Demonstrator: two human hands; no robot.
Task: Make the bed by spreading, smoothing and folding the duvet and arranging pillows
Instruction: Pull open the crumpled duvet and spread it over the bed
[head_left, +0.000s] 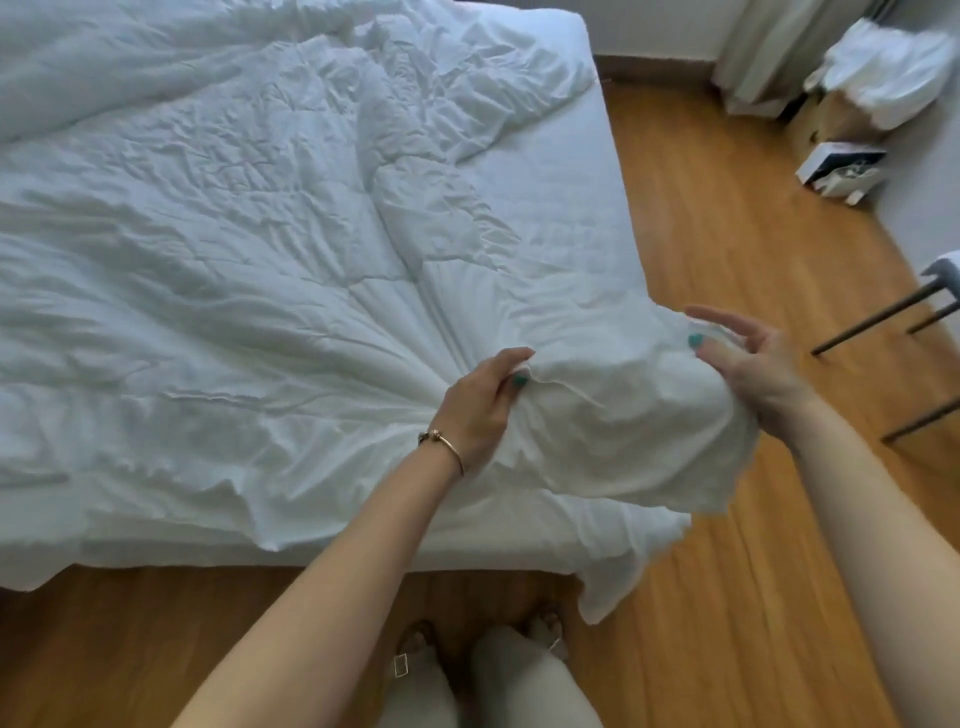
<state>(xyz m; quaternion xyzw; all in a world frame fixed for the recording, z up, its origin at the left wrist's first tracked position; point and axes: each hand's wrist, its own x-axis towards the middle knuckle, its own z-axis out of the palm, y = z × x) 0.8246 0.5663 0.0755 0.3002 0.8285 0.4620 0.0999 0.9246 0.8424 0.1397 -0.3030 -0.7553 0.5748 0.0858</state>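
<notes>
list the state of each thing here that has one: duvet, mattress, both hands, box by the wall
duvet: crumpled, not spread flat, near corner lifted off the bed
mattress: right strip bare
left hand: grip pinched shut on duvet
right hand: fingers spread, thumb pressing the duvet corner
cardboard box: open, white fabric piled in it

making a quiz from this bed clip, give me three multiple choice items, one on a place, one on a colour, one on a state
1. Where is the bracelet?
A. left wrist
B. right wrist
C. on the floor

2. What colour are the nails?
A. red
B. teal
C. bare

3. How does the duvet lie?
A. folded neatly
B. smooth and flat
C. wrinkled, one corner lifted

Answers:
1 A, it circles the wrist below the left hand.
2 B, teal shows on both thumbs, as on the right hand.
3 C, creases fan out from the left hand's pinch, and the near right corner hangs off the bed.
</notes>
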